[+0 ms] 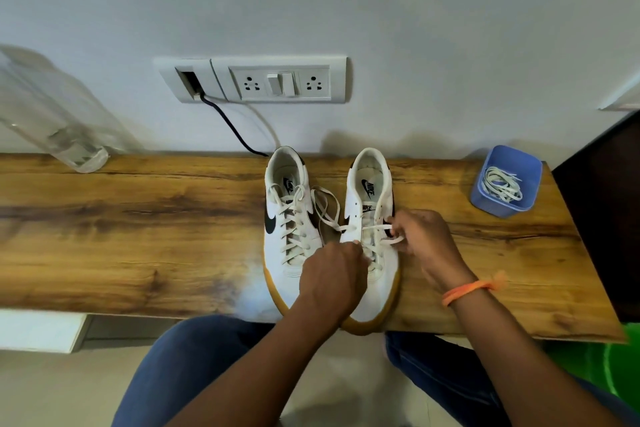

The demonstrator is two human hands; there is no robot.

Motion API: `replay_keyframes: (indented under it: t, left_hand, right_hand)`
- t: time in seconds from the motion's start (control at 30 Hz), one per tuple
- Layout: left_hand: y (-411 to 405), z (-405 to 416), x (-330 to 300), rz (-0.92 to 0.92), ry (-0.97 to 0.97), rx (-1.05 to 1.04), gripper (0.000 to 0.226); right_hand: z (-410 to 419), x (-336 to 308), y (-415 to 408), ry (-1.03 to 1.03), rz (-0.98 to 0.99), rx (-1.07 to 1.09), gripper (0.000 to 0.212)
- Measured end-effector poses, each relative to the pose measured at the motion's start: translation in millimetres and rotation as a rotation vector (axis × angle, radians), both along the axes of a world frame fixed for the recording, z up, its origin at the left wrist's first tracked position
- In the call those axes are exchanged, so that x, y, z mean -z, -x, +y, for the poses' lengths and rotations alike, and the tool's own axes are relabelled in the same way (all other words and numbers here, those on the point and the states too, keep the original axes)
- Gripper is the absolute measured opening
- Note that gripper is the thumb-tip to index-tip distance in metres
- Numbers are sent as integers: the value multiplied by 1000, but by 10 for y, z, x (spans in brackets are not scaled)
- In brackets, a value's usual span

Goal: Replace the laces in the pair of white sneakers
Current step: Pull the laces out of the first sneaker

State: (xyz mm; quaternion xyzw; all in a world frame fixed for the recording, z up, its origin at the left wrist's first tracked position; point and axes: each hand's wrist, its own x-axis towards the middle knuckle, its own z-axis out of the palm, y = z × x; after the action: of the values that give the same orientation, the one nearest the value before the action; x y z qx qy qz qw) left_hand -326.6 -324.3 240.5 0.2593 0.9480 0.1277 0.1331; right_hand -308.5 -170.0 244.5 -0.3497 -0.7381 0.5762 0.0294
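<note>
2 sneakers (370,218) lie lengthwise, toes twd person; each hand's (420,239) grip pinches lace (372,228).

The wooden surface (138,236) carries two white sneakers (289,218) under the grips, a blue tub (505,180) to their right, and, far left, probably a clear bottle (52,114).

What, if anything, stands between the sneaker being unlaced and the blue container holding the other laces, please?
Nothing visible does. The stretch of wooden table between the right sneaker and the blue container looks bare. The right hand, pinching the lace, is the only thing on that side.
</note>
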Motion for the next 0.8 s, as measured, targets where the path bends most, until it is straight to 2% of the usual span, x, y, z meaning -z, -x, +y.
replay_keyframes:
  t: [0.07,0.1,0.17,0.23,0.33,0.43,0.53,0.63,0.67,0.73,0.8]
  left_hand:
    - [24,30,36,-13,-93,-112,33]
    - [39,36,71,-12,-161,-166,34]
    - [63,25,139,-25,-308,-266,33]
    - [77,21,184,-56,-395,-353,31]
    - [105,39,223,-58,-384,-389,32]
    - [126,52,259,-58,-408,-400,38]
    - [75,36,262,-83,-462,-464,36]
    - [-40,29,270,-91,-509,-529,36]
    - [-80,35,267,-76,-522,-542,35]
    - [-113,38,265,-46,-546,-565,33]
    - [-104,45,279,-37,-546,-576,32]
  right_hand:
    - [-58,-20,-31,-360,43,-109,10]
    - [-100,-28,-48,-515,80,-168,13]
    - [-156,48,-57,-724,112,-292,33]
    - [-196,138,-47,-853,71,-353,27]
    - [-206,209,13,-869,39,-365,11]
    - [-172,201,65,-698,137,-283,4]
    - [-9,129,70,-564,140,-133,7]
    - [288,98,1,-470,48,54,18]
    - [329,78,-30,-493,-4,68,18]
    - [249,19,-61,-674,-72,5,5]
    - [31,-14,-53,-856,-14,-151,20]
